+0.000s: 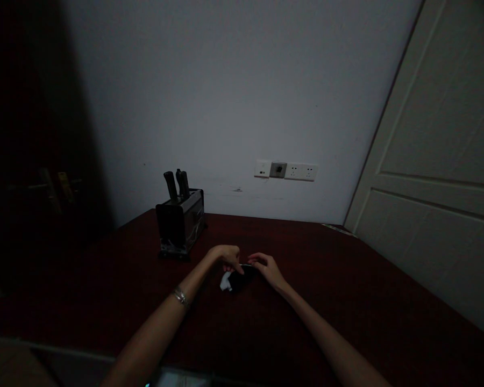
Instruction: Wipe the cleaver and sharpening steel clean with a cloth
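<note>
A small black item (241, 278), soft-looking and edged with a thin white line at its top, lies on the dark red table in front of me. Its exact kind is too dark to make out. A crumpled white piece (225, 281) sticks out at its left side. My left hand (228, 257), with a silvery band on the wrist, is closed at the item's upper left, thumb pointing down onto it and fingers curled beneath. At the upper right edge, my right hand (265, 266) pinches the item near the white line; its fingertips are partly hidden.
To the left on the table (306, 301) stands a knife block (181, 223) with several dark-handled knives. Behind is a wall with sockets (301, 171). A pale panelled door (435, 215) borders the right; a dark door with a handle (50, 188) is at the left.
</note>
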The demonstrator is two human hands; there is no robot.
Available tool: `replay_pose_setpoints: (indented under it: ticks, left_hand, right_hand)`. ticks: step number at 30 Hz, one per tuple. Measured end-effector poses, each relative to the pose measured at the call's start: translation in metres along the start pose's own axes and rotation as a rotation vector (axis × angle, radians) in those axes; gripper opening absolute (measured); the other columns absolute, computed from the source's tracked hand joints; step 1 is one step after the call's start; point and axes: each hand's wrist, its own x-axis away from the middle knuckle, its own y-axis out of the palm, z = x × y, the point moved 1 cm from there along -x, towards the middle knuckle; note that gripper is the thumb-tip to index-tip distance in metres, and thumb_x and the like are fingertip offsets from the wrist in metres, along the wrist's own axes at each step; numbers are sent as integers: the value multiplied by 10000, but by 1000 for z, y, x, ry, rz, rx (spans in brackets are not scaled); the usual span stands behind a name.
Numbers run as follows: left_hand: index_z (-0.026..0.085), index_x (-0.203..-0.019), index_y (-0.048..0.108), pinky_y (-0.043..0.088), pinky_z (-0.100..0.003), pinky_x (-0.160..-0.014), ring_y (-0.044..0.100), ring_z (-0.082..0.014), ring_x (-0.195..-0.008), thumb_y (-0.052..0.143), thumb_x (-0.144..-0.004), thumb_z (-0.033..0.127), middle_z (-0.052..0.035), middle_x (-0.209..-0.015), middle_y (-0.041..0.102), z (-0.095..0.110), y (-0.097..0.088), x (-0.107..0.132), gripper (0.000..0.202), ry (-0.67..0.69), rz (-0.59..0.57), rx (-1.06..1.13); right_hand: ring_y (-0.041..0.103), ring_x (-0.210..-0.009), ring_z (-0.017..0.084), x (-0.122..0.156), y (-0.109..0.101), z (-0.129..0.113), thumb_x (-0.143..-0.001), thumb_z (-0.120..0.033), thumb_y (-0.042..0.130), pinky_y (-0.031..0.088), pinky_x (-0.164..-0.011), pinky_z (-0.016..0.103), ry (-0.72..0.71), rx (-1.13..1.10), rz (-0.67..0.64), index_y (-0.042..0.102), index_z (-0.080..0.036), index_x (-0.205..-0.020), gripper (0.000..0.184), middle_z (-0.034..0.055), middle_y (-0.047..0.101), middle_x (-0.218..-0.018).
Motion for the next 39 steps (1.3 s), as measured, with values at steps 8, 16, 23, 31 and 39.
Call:
replay_pose_setpoints:
  ticks: [8,16,23,31,39]
  left_hand:
    - [149,-643,517,457,-284,-494,507,-126,-433,813,-448,286,44,-438,501,0,3,-6,380,10,9,55]
    - [135,-772,573,386,-199,-496,502,-85,-466,764,-469,164,58,-514,552,-2,-9,3,359,227,12,287]
    - [137,-974,581,405,-241,-748,579,-114,-770,741,-533,210,-35,-886,636,3,-20,29,475,524,83,691]
    - [115,-982,605,398,-245,-735,579,-121,-759,720,-563,182,-67,-928,640,1,-29,35,440,616,186,945]
    - [126,-988,619,397,-233,-729,568,-117,-750,714,-566,196,-42,-910,650,-26,-42,35,438,563,326,1004]
  right_hand:
    - [617,-732,199,1,0,-1,-595,-205,583,458,-717,323,14,-17,3,657,-183,-748,171,32,683,-726]
    - [597,-847,229,-3,-4,2,-601,-281,646,420,-800,346,57,-106,78,670,-189,-764,188,40,689,-805]
    - [589,-976,236,-1,-4,-12,-735,-511,481,437,-818,365,121,-332,31,618,-224,-1010,420,64,664,-1041]
    - [609,-903,216,15,17,-25,-609,-276,693,455,-798,343,224,-507,-155,606,-207,-1033,439,43,666,-989]
    - [628,-726,161,14,19,-14,-518,-166,758,488,-659,282,348,-492,-67,649,-184,-839,339,25,687,-836]
